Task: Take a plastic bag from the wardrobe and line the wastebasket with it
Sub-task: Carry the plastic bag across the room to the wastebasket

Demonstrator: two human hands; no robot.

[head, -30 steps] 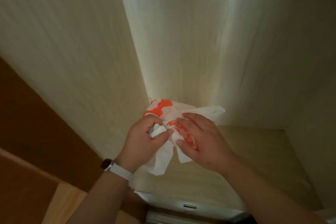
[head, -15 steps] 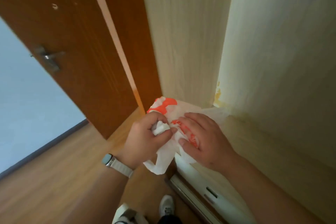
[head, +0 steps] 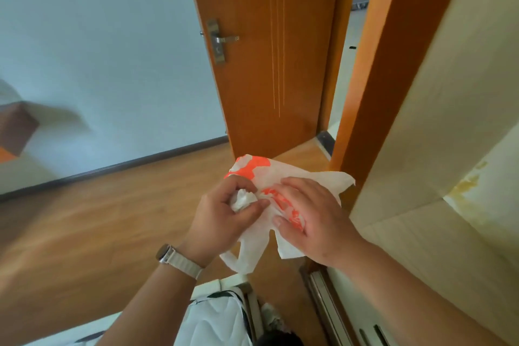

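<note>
A crumpled white plastic bag with orange print is held in front of me above the wooden floor. My left hand, a watch on its wrist, grips a bunched white end of the bag in curled fingers. My right hand holds the other side, its fingers over the orange print and its thumb pinching the film from below. The loose handles hang down between my hands. The pale wardrobe stands at the right. No wastebasket is in view.
An orange-brown door stands open ahead, with its frame beside the wardrobe. A pale blue wall runs along the left. A white padded edge lies below my arms, and the wardrobe's sliding track runs along the floor.
My view has swung left, from the wardrobe's inside to the door and room. Both hands kept the same hold on the bag and carried it out of the wardrobe.
</note>
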